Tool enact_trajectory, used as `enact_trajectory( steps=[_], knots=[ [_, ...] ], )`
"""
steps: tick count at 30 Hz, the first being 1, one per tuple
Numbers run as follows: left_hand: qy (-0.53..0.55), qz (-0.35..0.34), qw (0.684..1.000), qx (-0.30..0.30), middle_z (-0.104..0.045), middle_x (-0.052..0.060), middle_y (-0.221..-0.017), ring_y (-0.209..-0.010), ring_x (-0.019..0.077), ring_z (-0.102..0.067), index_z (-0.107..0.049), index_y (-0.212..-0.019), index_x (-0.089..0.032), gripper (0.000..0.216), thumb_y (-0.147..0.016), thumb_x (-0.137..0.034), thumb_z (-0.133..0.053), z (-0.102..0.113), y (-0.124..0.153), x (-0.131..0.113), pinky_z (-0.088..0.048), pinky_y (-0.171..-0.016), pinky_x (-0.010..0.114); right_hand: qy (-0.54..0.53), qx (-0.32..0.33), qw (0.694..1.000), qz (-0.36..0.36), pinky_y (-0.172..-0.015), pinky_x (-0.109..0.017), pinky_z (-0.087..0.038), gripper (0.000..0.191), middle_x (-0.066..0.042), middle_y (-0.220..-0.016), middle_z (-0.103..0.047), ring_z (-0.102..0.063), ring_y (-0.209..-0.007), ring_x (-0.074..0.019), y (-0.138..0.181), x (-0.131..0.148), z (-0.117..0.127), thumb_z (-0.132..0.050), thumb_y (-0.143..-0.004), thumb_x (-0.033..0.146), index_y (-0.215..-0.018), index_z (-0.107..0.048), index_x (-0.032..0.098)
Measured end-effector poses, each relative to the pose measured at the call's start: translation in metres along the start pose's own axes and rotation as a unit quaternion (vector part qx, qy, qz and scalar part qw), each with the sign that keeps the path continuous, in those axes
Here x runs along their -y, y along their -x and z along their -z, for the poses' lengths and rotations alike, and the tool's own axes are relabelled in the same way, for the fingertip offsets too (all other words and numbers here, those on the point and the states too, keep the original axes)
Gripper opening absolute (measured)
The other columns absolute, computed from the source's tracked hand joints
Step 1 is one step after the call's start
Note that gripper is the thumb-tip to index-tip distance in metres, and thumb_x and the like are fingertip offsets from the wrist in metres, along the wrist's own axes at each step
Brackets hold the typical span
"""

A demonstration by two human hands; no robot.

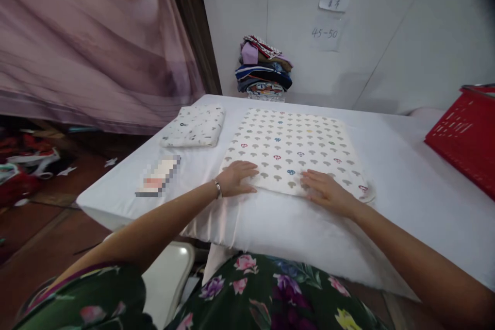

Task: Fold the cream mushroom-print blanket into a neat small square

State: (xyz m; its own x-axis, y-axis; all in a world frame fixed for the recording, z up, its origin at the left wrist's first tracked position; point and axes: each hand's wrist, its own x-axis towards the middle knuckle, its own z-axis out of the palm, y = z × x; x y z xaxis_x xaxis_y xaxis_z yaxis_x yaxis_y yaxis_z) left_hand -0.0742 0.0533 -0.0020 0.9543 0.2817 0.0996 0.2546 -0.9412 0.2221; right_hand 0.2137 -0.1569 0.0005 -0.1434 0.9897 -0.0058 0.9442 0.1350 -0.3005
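A white pillowcase printed with small mushroom shapes (294, 147) lies flat on a plain white pillow (286, 229) at the near edge of the table. My left hand (237, 178) rests palm down on its near left corner, fingers stretched out. My right hand (327, 190) lies flat on its near edge toward the right, fingers apart. Neither hand holds anything.
A folded white patterned cloth (195, 126) lies at the far left of the white-covered table (406, 165). A blurred small object (158, 176) sits near the left edge. A stack of folded clothes (265, 69) stands against the wall. A red basket (466, 134) is at the right.
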Motion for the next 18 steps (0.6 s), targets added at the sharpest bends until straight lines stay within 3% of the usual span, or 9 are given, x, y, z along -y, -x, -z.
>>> enact_trajectory(
  steps=[3, 6, 9, 13, 18],
  knots=[
    [-0.007, -0.025, 0.999, -0.032, -0.057, 0.008, -0.122, -0.115, 0.0211, -0.047, -0.058, -0.114, -0.020, 0.046, -0.081, -0.052, -0.050, -0.006, 0.014, -0.009, -0.032, -0.101, 0.037, 0.032, -0.054, 0.996, 0.059, -0.099, -0.045, -0.034, 0.047, -0.010, -0.130, -0.049, -0.042, -0.120, -0.0290, 0.005, 0.010, -0.012, -0.038, -0.089, 0.048, -0.123, -0.056, 0.022],
    [-0.009, -0.019, 0.998, -0.066, -0.063, 0.007, -0.107, -0.101, 0.0195, -0.054, -0.063, -0.101, -0.020, 0.028, -0.087, -0.037, -0.046, -0.009, 0.013, -0.007, -0.040, -0.091, 0.036, 0.042, -0.092, 0.992, 0.075, -0.085, -0.043, -0.044, 0.035, -0.012, -0.110, -0.059, -0.053, -0.101, -0.0257, 0.003, 0.007, -0.015, -0.038, -0.091, 0.033, -0.113, -0.062, 0.021],
    [-0.003, -0.040, 0.994, -0.099, -0.065, 0.006, -0.098, -0.092, 0.0176, -0.056, -0.065, -0.092, -0.019, 0.024, -0.088, -0.030, -0.043, -0.011, 0.009, -0.004, -0.043, -0.084, 0.034, 0.006, -0.107, 0.992, 0.062, -0.077, -0.038, -0.048, 0.032, -0.010, -0.102, -0.060, -0.055, -0.093, -0.0222, 0.003, 0.004, -0.011, -0.038, -0.091, 0.029, -0.110, -0.062, 0.023],
    [0.009, -0.054, 0.991, -0.123, -0.064, 0.005, -0.096, -0.088, 0.0161, -0.056, -0.064, -0.094, -0.019, 0.023, -0.089, -0.029, -0.044, -0.018, 0.006, -0.007, -0.044, -0.080, 0.032, -0.030, -0.134, 0.991, -0.008, -0.075, -0.035, -0.049, 0.029, -0.006, -0.101, -0.061, -0.056, -0.091, -0.0195, 0.003, 0.006, -0.007, -0.038, -0.092, 0.031, -0.102, -0.064, 0.025],
    [-0.010, -0.082, 0.988, -0.132, -0.063, 0.005, -0.096, -0.089, 0.0152, -0.055, -0.064, -0.094, -0.020, 0.023, -0.090, -0.028, -0.043, -0.026, -0.004, -0.015, -0.044, -0.079, 0.029, 0.009, -0.118, 0.992, 0.049, -0.071, -0.031, -0.049, 0.026, -0.006, -0.095, -0.063, -0.057, -0.087, -0.0185, -0.001, 0.012, -0.009, -0.042, -0.089, 0.024, -0.099, -0.066, 0.025]
  ],
)
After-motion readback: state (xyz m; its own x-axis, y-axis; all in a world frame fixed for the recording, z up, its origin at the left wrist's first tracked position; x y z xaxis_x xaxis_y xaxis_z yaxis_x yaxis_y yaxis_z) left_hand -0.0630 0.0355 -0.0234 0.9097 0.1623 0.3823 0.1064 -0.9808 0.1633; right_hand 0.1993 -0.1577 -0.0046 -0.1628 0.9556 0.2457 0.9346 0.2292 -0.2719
